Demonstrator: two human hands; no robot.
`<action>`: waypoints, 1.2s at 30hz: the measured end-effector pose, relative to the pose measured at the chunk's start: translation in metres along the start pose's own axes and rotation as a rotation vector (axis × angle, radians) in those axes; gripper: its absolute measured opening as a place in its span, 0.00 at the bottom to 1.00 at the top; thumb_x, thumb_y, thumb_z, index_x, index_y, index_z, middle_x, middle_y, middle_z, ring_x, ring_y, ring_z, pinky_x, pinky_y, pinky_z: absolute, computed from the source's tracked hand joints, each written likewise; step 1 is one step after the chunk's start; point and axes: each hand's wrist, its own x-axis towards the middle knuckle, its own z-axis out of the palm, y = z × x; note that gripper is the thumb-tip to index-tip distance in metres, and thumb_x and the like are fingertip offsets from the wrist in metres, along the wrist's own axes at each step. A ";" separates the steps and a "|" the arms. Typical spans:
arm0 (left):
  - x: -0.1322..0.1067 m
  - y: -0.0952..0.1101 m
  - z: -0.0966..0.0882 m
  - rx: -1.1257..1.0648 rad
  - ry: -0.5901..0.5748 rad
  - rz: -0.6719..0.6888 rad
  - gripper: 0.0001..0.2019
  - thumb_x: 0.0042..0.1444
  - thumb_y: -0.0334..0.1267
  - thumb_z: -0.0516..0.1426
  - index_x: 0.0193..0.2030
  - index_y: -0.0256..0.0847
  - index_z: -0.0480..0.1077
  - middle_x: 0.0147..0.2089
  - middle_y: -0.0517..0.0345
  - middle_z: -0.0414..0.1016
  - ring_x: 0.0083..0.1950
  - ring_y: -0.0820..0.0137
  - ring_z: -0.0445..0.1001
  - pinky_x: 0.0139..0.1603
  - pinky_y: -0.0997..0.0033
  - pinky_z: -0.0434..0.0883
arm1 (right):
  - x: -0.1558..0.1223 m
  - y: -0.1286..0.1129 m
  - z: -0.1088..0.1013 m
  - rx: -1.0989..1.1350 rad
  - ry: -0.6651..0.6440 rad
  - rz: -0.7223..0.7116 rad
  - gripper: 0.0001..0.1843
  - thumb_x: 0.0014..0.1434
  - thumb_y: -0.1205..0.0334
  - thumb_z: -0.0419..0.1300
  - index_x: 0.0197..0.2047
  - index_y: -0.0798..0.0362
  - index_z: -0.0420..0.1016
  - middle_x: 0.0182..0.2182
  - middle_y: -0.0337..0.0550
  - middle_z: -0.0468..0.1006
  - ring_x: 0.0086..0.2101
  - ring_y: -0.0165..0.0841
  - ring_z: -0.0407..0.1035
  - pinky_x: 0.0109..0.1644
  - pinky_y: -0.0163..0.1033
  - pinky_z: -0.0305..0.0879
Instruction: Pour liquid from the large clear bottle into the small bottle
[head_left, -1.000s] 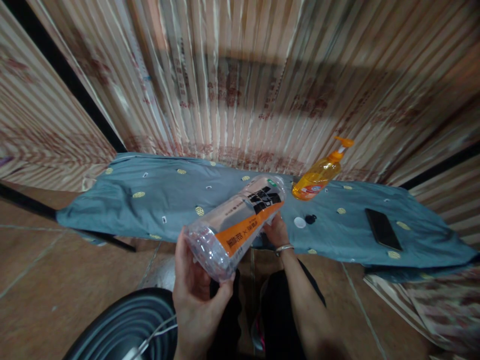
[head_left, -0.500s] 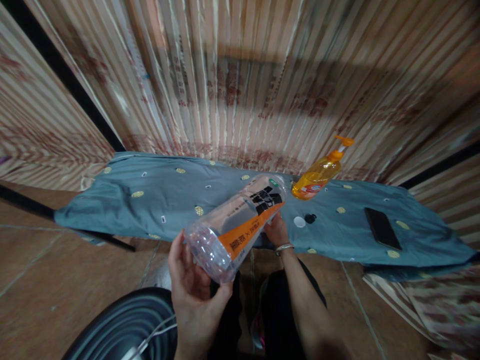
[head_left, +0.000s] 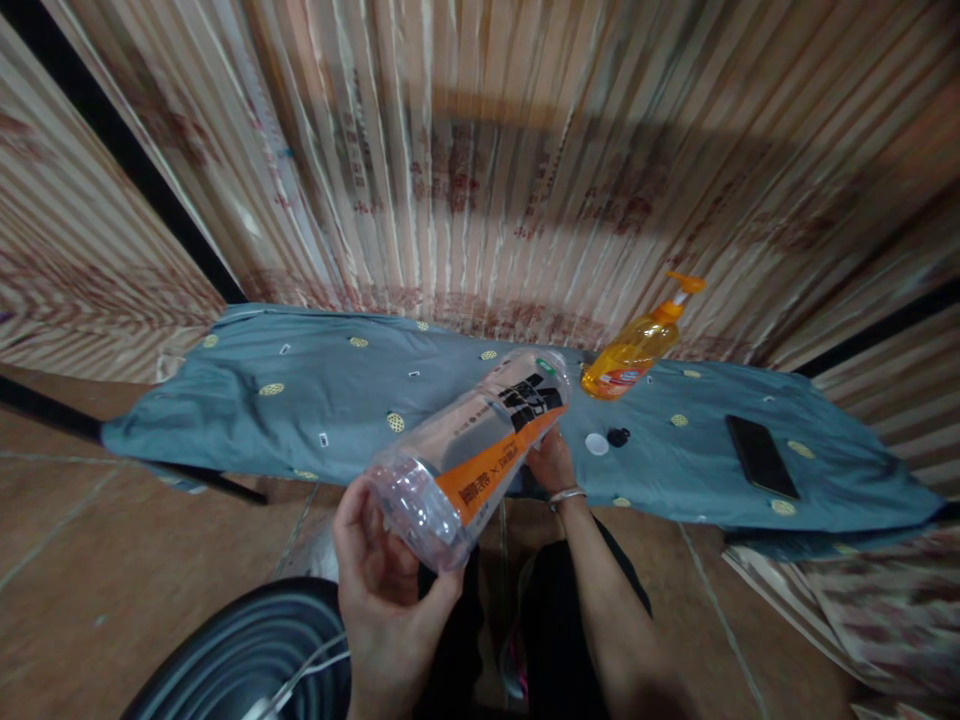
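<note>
A large clear plastic bottle (head_left: 480,440) with an orange and black label is held tilted above the cloth-covered surface, its base toward me on the left. My left hand (head_left: 397,580) grips the base end, thumb and fingers curled on either side. My right hand (head_left: 551,462), with a bangle at the wrist, supports the bottle from beneath near its far end; its fingers are partly hidden behind the bottle. Beyond it stands a pump bottle (head_left: 634,350) of orange-yellow liquid. A white disc (head_left: 597,444) and a small black cap-like piece (head_left: 619,437) lie right of my right hand.
The narrow surface wears a blue-green cloth (head_left: 345,375) with a pineapple print. A black phone (head_left: 761,456) lies on its right part. Striped curtains (head_left: 480,170) hang behind, between dark poles (head_left: 135,155). A round black ribbed object (head_left: 247,655) with a white cable sits at lower left.
The view has shifted slightly. Both hands keep almost the same hold, and the bottle stays tilted in nearly the same place.
</note>
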 end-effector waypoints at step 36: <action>-0.001 0.002 0.000 -0.008 0.039 -0.041 0.40 0.40 0.29 0.74 0.63 0.54 0.73 0.63 0.55 0.77 0.59 0.61 0.80 0.50 0.72 0.81 | -0.002 -0.012 -0.007 0.005 -0.024 0.016 0.29 0.55 0.54 0.63 0.59 0.53 0.65 0.47 0.56 0.83 0.50 0.51 0.79 0.53 0.53 0.77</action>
